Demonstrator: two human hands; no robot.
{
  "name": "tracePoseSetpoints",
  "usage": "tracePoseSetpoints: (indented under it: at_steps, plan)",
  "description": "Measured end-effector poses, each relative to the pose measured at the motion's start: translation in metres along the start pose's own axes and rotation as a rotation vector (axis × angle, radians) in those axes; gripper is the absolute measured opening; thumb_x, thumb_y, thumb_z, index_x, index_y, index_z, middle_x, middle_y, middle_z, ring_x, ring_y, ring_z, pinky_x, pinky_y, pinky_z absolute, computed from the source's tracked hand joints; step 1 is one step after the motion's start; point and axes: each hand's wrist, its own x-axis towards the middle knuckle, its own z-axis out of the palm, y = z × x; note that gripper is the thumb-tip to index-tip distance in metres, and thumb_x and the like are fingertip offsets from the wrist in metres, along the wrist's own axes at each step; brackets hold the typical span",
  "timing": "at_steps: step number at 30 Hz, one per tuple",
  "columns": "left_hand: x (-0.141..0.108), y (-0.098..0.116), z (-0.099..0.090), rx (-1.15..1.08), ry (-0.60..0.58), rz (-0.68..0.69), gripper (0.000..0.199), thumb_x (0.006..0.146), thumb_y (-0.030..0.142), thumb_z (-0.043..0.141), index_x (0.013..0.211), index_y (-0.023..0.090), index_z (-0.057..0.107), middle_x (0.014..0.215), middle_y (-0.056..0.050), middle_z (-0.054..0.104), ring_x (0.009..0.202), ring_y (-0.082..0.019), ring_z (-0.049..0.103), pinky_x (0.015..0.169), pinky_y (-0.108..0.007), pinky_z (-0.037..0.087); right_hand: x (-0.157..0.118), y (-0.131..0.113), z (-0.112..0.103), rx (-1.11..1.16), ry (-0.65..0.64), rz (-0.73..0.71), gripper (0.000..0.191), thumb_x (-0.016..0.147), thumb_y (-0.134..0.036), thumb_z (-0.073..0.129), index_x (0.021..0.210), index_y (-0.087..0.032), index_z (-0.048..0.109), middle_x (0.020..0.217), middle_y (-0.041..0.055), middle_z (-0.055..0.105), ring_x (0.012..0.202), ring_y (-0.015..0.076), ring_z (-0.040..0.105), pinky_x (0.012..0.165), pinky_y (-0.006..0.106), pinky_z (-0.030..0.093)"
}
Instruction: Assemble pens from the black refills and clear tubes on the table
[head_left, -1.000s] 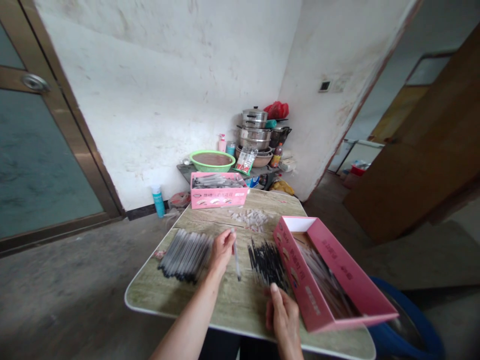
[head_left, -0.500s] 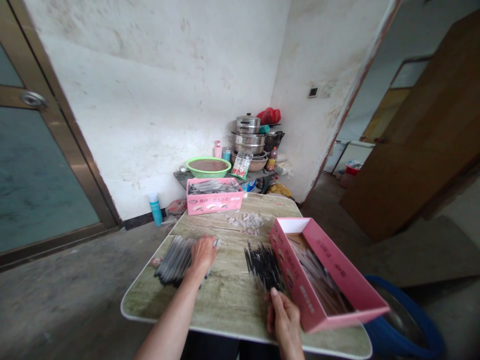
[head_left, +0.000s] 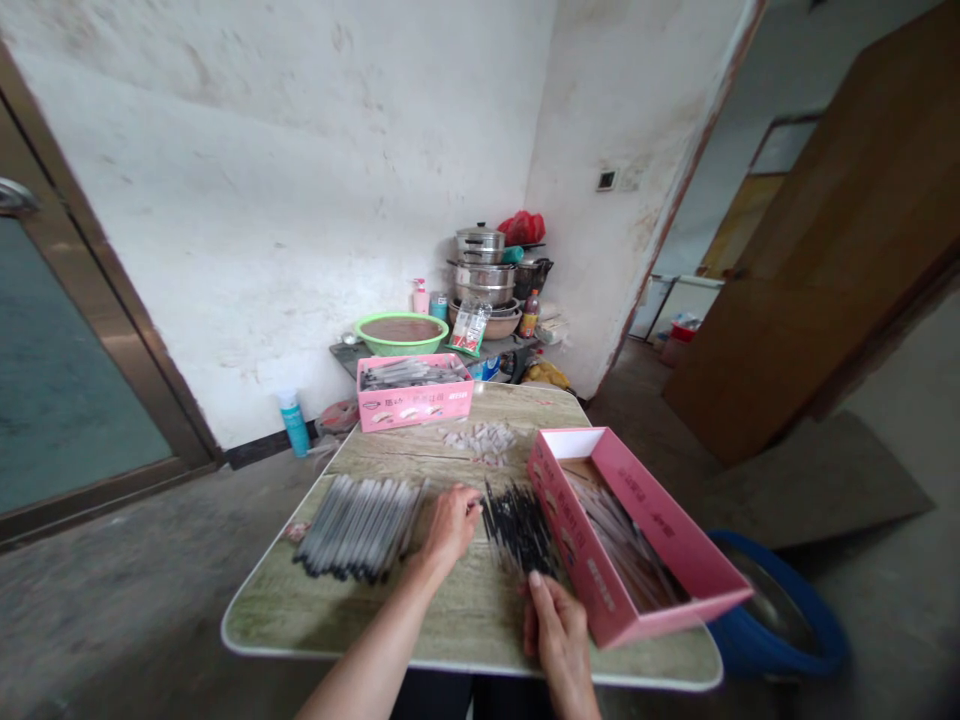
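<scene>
My left hand [head_left: 453,522] is over the middle of the table, its fingers pinched together beside the black sticks; whatever is between them is too small to make out. To its left lies a row of translucent tubes [head_left: 360,525] with dark ends. My right hand [head_left: 556,625] has thumb and fingers closed at the lower end of the pile of black sticks [head_left: 521,525]. Beside that pile, a long open pink box [head_left: 645,530] holds pale thin pieces. Small whitish pieces [head_left: 484,441] lie scattered near the table's far side.
A second pink box [head_left: 416,405] full of tubes stands at the table's far left. Behind it are a green basin [head_left: 402,335] and stacked pots [head_left: 481,265]. A blue tub [head_left: 780,600] is on the floor at right; a spray can [head_left: 293,425] stands at left.
My left hand has moved right, from the row of translucent tubes to the black sticks. My right hand stays by the black pile. The whole view has shifted slightly.
</scene>
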Motion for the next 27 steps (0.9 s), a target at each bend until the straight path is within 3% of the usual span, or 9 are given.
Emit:
tracePoseSetpoints:
  at_steps: [5, 9, 11, 13, 16, 18, 19, 22, 27]
  plan:
    - [-0.001, 0.004, 0.020, 0.050, 0.046, 0.027, 0.013, 0.081, 0.019, 0.060, 0.092, 0.018, 0.068, 0.090, -0.006, 0.065, 0.081, -0.017, 0.061, 0.074, -0.025, 0.042, -0.014, -0.013, -0.012, -0.037, -0.080, -0.006, 0.048, 0.084, -0.060, 0.048, 0.058, -0.020, 0.048, 0.040, -0.0056, 0.041, 0.037, 0.0105, 0.040, 0.039, 0.021, 0.029]
    - [-0.003, 0.000, 0.023, 0.113, 0.047, 0.054, 0.021, 0.081, 0.024, 0.060, 0.100, 0.019, 0.065, 0.098, -0.007, 0.063, 0.084, -0.018, 0.061, 0.076, -0.026, 0.042, -0.028, -0.055, -0.041, -0.166, -0.120, -0.113, 0.042, 0.087, -0.054, 0.048, 0.065, -0.018, 0.055, 0.042, -0.0053, 0.043, 0.040, 0.0111, 0.044, 0.042, 0.020, 0.033]
    - [-0.004, 0.000, 0.022, 0.124, 0.036, 0.048, 0.025, 0.080, 0.020, 0.057, 0.104, 0.019, 0.064, 0.101, -0.008, 0.063, 0.086, -0.018, 0.061, 0.077, -0.026, 0.042, -0.024, -0.079, -0.064, -0.277, -0.052, -0.217, 0.042, 0.086, -0.050, 0.051, 0.058, -0.018, 0.052, 0.045, -0.0036, 0.046, 0.044, 0.0113, 0.046, 0.044, 0.020, 0.034]
    - [-0.005, 0.000, 0.021, 0.140, 0.021, 0.028, 0.028, 0.080, 0.016, 0.054, 0.106, 0.019, 0.064, 0.101, -0.008, 0.063, 0.087, -0.018, 0.061, 0.078, -0.025, 0.042, -0.008, -0.097, -0.090, -0.401, 0.045, -0.303, 0.040, 0.086, -0.048, 0.051, 0.061, -0.018, 0.056, 0.049, -0.0019, 0.050, 0.047, 0.0126, 0.049, 0.046, 0.021, 0.036]
    - [-0.006, 0.003, 0.018, 0.166, 0.004, -0.013, 0.028, 0.080, 0.019, 0.053, 0.105, 0.018, 0.064, 0.100, -0.009, 0.064, 0.091, -0.020, 0.061, 0.080, -0.026, 0.042, 0.036, -0.110, -0.124, -0.688, 0.109, -0.307, 0.037, 0.086, -0.047, 0.049, 0.077, -0.016, 0.065, 0.051, 0.0010, 0.056, 0.050, 0.0169, 0.055, 0.046, 0.023, 0.037]
    - [-0.007, 0.005, 0.017, 0.172, -0.001, -0.035, 0.031, 0.079, 0.026, 0.056, 0.108, 0.017, 0.063, 0.104, -0.011, 0.064, 0.097, -0.022, 0.061, 0.083, -0.027, 0.042, 0.069, -0.113, -0.139, -0.969, 0.067, -0.257, 0.036, 0.088, -0.040, 0.044, 0.076, -0.015, 0.068, 0.056, 0.0047, 0.062, 0.055, 0.0182, 0.059, 0.052, 0.023, 0.039]
    - [-0.007, 0.005, 0.017, 0.172, 0.000, -0.043, 0.035, 0.078, 0.028, 0.057, 0.110, 0.017, 0.063, 0.108, -0.012, 0.064, 0.099, -0.022, 0.060, 0.084, -0.028, 0.042, 0.083, -0.115, -0.143, -1.101, 0.009, -0.203, 0.035, 0.089, -0.035, 0.043, 0.077, -0.016, 0.069, 0.062, 0.0063, 0.066, 0.060, 0.0184, 0.061, 0.055, 0.023, 0.040]
    - [-0.008, 0.006, 0.017, 0.170, -0.003, -0.055, 0.038, 0.077, 0.027, 0.058, 0.113, 0.017, 0.062, 0.116, -0.013, 0.061, 0.100, -0.023, 0.060, 0.085, -0.028, 0.042, 0.115, -0.117, -0.146, -1.199, -0.083, -0.125, 0.024, 0.084, -0.022, 0.050, 0.073, -0.016, 0.070, 0.072, 0.0087, 0.070, 0.068, 0.0182, 0.065, 0.061, 0.021, 0.041]
    - [-0.009, 0.006, 0.017, 0.146, -0.015, -0.079, 0.036, 0.078, 0.026, 0.055, 0.113, 0.017, 0.061, 0.120, -0.013, 0.059, 0.103, -0.022, 0.060, 0.087, -0.028, 0.041, 0.135, -0.110, -0.137, -1.242, -0.255, 0.060, 0.014, 0.078, -0.015, 0.058, 0.072, -0.014, 0.070, 0.051, 0.0041, 0.064, 0.044, 0.0141, 0.061, 0.050, 0.020, 0.043]
